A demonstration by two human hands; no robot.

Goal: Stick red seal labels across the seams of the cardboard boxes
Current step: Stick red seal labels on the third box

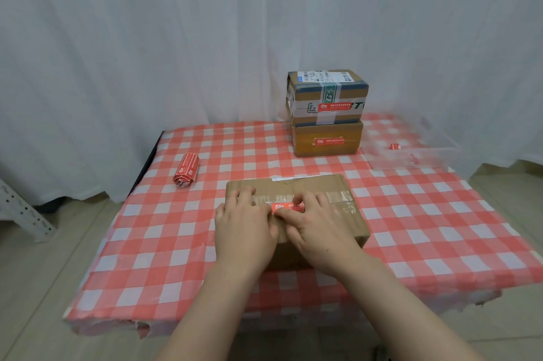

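In the head view, the near box (pixel 311 184) is sitting on the red-and-white checked tablecloth (pixel 176 243), with a strip of clear tape running along its top seam. A red seal label (pixel 286 207) is lying across that tape in the middle of the near box's top.

The left hand (pixel 244 222) is resting on the left part of the near box's top. Its fingers are lying fairly straight and flat on the cardboard, just left of the label, and holding nothing. The right hand (pixel 317 225) is resting on the right part of the top, with its fingers bent over the label's right end and its thumb lying along the label's lower edge. Whether it is pinching the label or only pressing it down cannot be told.

A roll of red labels (pixel 186 169) is lying to the left of the near box, a little beyond it. Behind the near box and slightly right, an upper box (pixel 326 87) is standing on a lower box (pixel 327 152), each wearing a red label on the face turned toward the near box. Further right of the near box, a clear plastic tray (pixel 411 155) is holding small red scraps (pixel 394 146).
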